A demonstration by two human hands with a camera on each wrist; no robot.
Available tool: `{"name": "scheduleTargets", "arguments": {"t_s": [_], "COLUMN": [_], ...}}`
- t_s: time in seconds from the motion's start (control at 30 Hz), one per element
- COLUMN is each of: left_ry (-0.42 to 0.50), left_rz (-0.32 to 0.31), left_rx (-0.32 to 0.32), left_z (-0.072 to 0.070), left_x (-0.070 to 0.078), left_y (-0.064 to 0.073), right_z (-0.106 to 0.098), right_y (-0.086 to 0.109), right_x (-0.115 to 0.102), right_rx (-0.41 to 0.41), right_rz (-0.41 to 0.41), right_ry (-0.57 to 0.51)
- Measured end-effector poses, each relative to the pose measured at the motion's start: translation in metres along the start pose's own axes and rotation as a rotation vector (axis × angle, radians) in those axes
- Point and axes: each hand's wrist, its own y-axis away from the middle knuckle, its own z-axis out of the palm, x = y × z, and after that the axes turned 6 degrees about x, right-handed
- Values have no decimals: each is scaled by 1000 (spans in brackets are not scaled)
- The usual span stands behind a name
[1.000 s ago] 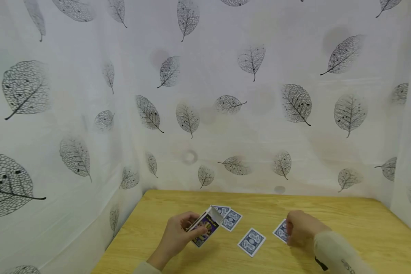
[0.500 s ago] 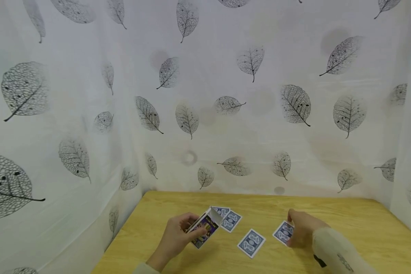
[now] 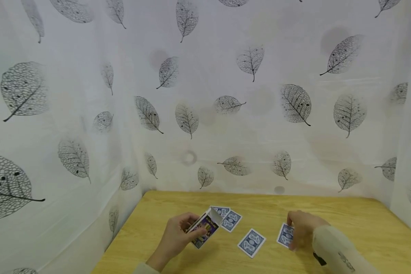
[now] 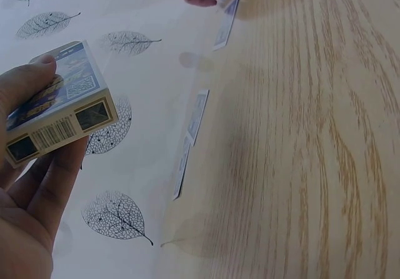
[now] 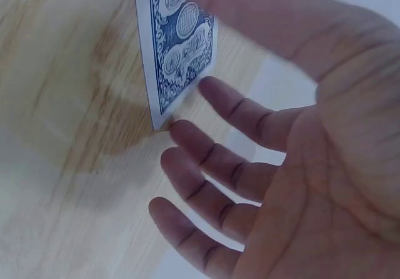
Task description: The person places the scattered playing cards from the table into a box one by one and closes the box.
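My left hand grips a dark purple card box, tilted above the table with its white flap up. In the left wrist view, fingers and thumb hold the box by its sides, its barcode end in sight. On the right, my right hand touches a blue-backed playing card lying on the table. The right wrist view shows the thumb over this card. The other fingers are spread and slightly bent, with the index fingertip near the card's edge. Part of the card is hidden by the hand.
Another blue-backed card lies face down between the hands. Two more cards overlap behind the box. The yellow wooden table ends at a white curtain with leaf prints at the back and left.
The card under my right hand first shows more of its back as the fingers shift, then slides slightly right and turns a little. My left hand and the box stay still.
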Motion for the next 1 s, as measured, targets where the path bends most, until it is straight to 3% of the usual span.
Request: {"name": "scheduleTargets", "arguments": {"t_s": [0.2,0.47,0.67,1.0], "left_ry": [8,11,7,20], "left_rz": [9,7,6,15], "left_rx": [2,1,1,-1], "left_z": [1,1,1,2], "left_x": [1,1,1,0], "left_y": [0,-1,-2,-1], "right_z": [4,10,9,8], "right_y": [-3,-5,-5,-3], "right_x": [1,9,7,3], "right_rx": [17,-3,27,-3], "right_rz": [-42,29,23,4], "right_ry": [8,-53,-1,-46]}}
